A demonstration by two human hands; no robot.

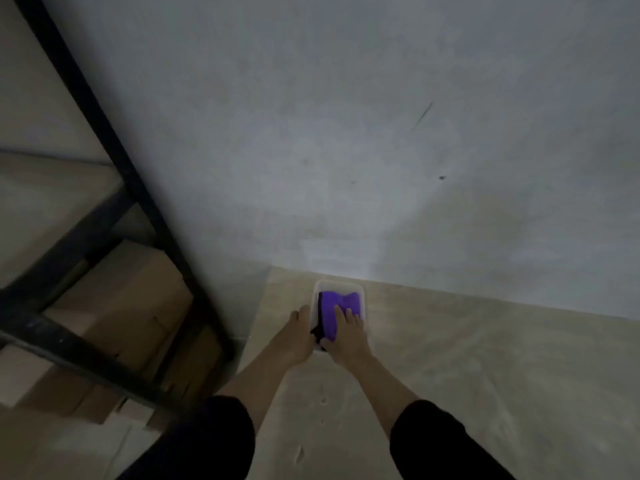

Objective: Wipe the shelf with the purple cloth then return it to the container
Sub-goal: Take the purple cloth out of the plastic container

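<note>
A: The top of the view is filled by a grey wall [346, 116], scuffed and marked here and there. Below it, a pale floor [485, 375] is seen running up to meet it.

B: And on the left, a black metal shelf [104, 140] is shown at a slant, with brown cardboard boxes [114, 313] stacked under its lower bars.

A: Both arms are stretched forward, dark sleeves [214, 441] pushed up to the elbows.

B: Now the container [362, 296]: a small clear tub, set on the floor right against the foot of the wall, well apart from the shelf post.

A: The purple cloth [334, 306] is seen lying inside it, bunched up, with something dark along its left edge. What that dark strip is cannot be made out.

B: The left hand [294, 337] is laid along the tub's left wall, fingers extended, thumb side toward the cloth. Nothing is clearly clasped; whether the rim is pinched cannot be told.

A: The right hand [346, 336] is spread flat, fingers apart, pressed down on top of the cloth inside the tub. The cloth is touched but not gripped.
</note>
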